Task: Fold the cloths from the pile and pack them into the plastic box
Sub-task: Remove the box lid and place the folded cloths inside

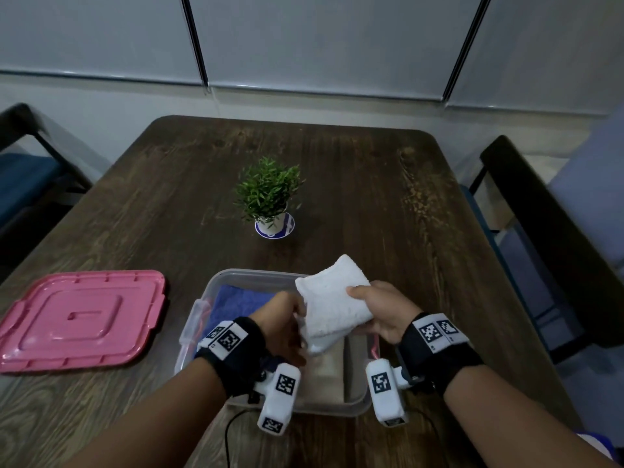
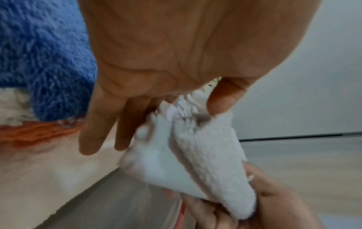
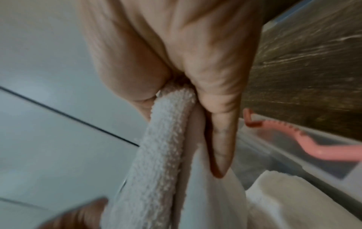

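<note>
- The table (image 1: 354, 184) carried the box (image 1: 216, 282) at its near edge, the pink lid (image 1: 77, 319) lying well apart to the left.
- Inside the box lay a blue cloth (image 1: 233, 304) at the left and a beige cloth (image 1: 329, 369) at the right.
- A folded white cloth (image 1: 332, 304) was held above the box, between both hands.
- The right hand (image 1: 381, 314) gripped its right edge, thumb on top.
- The left hand (image 1: 282, 324) pinched its left edge between thumb and fingers.
- No readable writing showed; the wrist tags bore only black-and-white square codes.
</note>
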`<state>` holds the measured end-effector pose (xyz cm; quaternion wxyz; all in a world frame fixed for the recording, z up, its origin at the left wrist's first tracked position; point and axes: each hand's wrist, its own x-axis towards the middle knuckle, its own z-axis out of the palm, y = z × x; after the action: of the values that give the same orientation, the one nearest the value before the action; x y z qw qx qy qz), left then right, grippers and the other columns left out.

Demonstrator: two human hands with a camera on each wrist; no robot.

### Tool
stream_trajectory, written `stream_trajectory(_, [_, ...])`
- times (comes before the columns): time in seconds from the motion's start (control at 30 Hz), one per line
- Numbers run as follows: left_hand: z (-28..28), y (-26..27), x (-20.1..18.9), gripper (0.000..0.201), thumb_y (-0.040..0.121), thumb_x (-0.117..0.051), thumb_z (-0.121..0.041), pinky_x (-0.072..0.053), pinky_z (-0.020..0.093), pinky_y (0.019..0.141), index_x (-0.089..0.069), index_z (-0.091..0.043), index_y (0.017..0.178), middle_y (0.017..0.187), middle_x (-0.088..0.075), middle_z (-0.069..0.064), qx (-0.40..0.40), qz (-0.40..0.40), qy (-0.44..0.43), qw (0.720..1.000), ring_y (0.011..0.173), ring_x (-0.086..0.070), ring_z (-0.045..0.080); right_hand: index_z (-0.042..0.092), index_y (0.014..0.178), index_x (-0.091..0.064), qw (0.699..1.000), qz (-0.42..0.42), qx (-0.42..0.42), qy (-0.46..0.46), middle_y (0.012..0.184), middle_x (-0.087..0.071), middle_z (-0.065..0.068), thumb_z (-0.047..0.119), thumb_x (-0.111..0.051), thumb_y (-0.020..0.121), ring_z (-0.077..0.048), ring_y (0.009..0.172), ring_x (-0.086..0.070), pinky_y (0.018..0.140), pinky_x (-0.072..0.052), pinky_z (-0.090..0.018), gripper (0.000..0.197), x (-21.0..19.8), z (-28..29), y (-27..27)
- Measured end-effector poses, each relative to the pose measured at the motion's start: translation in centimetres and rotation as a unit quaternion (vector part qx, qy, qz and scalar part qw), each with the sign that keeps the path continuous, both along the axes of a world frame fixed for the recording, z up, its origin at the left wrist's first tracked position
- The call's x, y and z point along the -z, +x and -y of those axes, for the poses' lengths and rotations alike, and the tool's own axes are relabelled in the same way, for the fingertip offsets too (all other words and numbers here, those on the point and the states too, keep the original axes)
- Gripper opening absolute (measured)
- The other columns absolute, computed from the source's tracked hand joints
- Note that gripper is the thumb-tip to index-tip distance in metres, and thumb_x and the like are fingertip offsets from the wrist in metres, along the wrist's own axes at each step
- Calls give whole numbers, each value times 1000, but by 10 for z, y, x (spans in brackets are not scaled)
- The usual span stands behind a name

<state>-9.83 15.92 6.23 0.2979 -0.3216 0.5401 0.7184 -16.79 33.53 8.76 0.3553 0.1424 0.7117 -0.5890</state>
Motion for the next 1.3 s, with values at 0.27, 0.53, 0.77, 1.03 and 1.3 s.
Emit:
stream_trajectory(0.27, [-5, -8, 30, 84, 58, -72, -54, -57, 57, 73, -42, -24, 130, 115, -65, 12, 56, -49, -144, 987, 94, -69, 35, 10, 152, 1, 927, -68, -230, 288, 146, -42, -17, 32, -54, 92, -35, 127, -49, 87, -47, -33, 85, 6, 23, 21])
stream_trajectory(0.53, [-19, -13, 22, 58, 92, -50, -20, -42, 34, 103, -28, -5, 144, 140, -49, 14, 267, -98, -424, 860, 125, -52, 27, 8, 146, -33, 857, -134, -314, 386, 143, -49, -12, 19, -54, 93, -31, 127, -53, 96, -42, -36, 58, 8, 39, 30])
stream_trajectory(0.77, [-32, -8, 20, 48, 89, -44, -20, -42, 38, 106, -46, -9, 135, 137, -44, 15, 405, -125, -518, 743, 125, -48, 30, 11, 129, -59, 809, -237, -334, 421, 132, -57, -13, 16, -56, 97, -29, 113, -61, 87, -51, -33, 33, -1, 15, 35])
stream_trajectory(1.03, [-59, 0, 11, 60, 96, -50, -21, -23, 48, 117, -26, -14, 150, 158, 2, 21, 594, -40, -565, 571, 143, -11, 43, 22, 135, -56, 571, -198, -625, 493, 144, -49, -12, 26, -50, 98, -36, 143, -27, 118, -14, -62, 38, 14, 20, 47])
stream_trajectory(1.3, [-65, 7, 5, 51, 94, -52, -34, -21, 57, 114, -43, -21, 142, 156, -19, 12, 616, -81, -582, 524, 143, -12, 38, 26, 148, -38, 501, -221, -686, 479, 153, -37, -5, 38, -45, 100, -35, 144, -21, 116, 0, -63, 50, 13, 16, 54])
